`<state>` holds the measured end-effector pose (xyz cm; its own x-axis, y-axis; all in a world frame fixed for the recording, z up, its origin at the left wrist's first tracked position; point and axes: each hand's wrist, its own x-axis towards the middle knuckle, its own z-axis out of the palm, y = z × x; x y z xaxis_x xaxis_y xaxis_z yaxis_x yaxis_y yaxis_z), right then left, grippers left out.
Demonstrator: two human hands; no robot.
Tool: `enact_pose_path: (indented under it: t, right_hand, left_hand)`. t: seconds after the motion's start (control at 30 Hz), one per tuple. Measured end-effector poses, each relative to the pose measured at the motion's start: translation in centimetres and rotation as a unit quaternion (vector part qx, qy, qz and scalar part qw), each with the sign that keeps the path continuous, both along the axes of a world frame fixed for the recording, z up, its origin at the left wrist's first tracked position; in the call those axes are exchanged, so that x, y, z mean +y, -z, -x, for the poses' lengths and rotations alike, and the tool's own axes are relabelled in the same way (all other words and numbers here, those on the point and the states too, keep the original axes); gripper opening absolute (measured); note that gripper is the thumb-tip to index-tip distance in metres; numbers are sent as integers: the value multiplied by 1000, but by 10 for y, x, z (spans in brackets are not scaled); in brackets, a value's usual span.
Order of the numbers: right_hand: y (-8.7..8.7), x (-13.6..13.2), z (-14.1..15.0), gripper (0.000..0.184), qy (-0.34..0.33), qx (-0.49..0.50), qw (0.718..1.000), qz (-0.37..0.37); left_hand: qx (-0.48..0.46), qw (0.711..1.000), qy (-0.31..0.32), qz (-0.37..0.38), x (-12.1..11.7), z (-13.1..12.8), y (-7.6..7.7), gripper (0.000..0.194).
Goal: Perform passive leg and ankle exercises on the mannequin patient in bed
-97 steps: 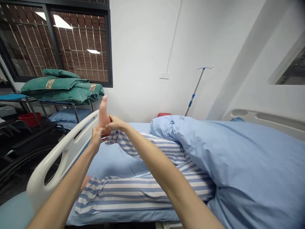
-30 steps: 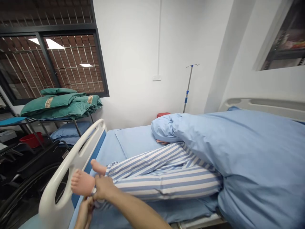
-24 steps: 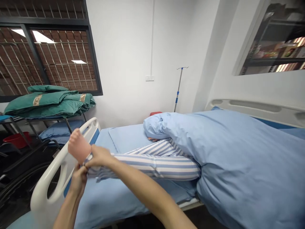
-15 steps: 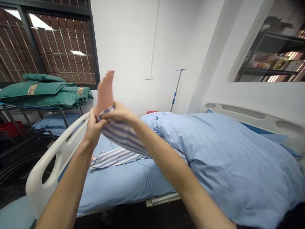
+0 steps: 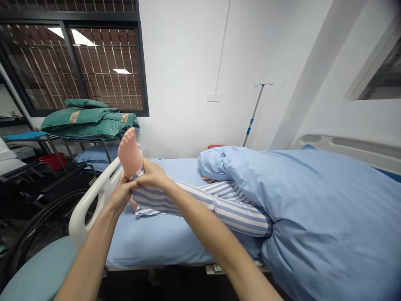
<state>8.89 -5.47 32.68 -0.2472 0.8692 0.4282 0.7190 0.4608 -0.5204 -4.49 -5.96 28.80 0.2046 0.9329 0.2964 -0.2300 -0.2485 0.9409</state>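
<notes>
A figure in blue-and-white striped trousers [image 5: 216, 202] lies on a hospital bed, its upper part under a light blue quilt [image 5: 313, 196]. One bare foot [image 5: 129, 152] is raised above the mattress, toes up. My right hand [image 5: 150, 175] is closed over the striped cuff at that ankle from above. My left hand [image 5: 120, 194] grips the same ankle from below and the left. The other trouser leg lies flat on the blue sheet [image 5: 156, 238] underneath.
The white footboard rail [image 5: 90, 198] curves just left of my hands. A wheelchair [image 5: 34, 225] stands at the left. Folded green blankets [image 5: 89, 119] lie on a rack by the window. An IV pole [image 5: 253, 113] stands at the back wall.
The leg was lowered to the mattress, then lifted high half a second ago. It now sits lower than that, with both hands still on the ankle.
</notes>
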Motion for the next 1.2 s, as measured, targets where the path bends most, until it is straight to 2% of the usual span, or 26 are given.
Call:
enact_pose_path:
  t: [0.1, 0.2, 0.33, 0.43, 0.53, 0.63, 0.7, 0.77, 0.83, 0.9, 1.0, 1.13, 1.2]
  right_hand:
    - [58, 16, 34, 74, 33, -70, 996, 51]
    - [122, 29, 63, 73, 41, -115, 988, 90]
    - [206, 43, 90, 70, 50, -147, 980, 125]
    - [261, 48, 102, 62, 64, -168, 973, 146]
    - [298, 49, 108, 58, 75, -190, 965, 166]
    - [313, 49, 110, 59, 78, -198, 961, 179]
    - [310, 49, 110, 62, 84, -199, 959, 185]
    - [299, 47, 109, 66, 86, -197, 958, 190]
    - [280, 46, 107, 66, 82, -190, 960, 186]
    - [252, 44, 101, 64, 73, -177, 967, 171]
    - [194, 41, 86, 62, 61, -150, 977, 136]
    - [93, 31, 47, 57, 44, -101, 989, 98]
    - [42, 19, 21, 57, 48, -48, 996, 63]
  left_hand:
    - [-31, 992, -18, 123, 6, 26, 50, 31]
    - [-58, 967, -62, 241, 13, 45, 108, 22]
    - [-82, 929, -71, 353, 28, 62, 193, 12]
    - [-121, 915, -82, 376, 35, 67, 250, 13]
    - [-149, 902, -115, 390, 38, 67, 292, 16]
    - [-158, 895, -138, 394, 39, 64, 310, 19]
    - [-162, 897, -148, 384, 39, 63, 311, 19]
    - [-170, 897, -157, 376, 40, 61, 303, 18]
    - [-188, 899, -160, 361, 39, 59, 287, 17]
    - [-206, 908, -154, 330, 36, 57, 262, 18]
    - [-217, 933, -135, 253, 26, 49, 202, 31]
    - [-164, 979, -49, 111, 6, 25, 100, 52]
    - [-138, 989, -36, 40, -3, 7, 51, 62]
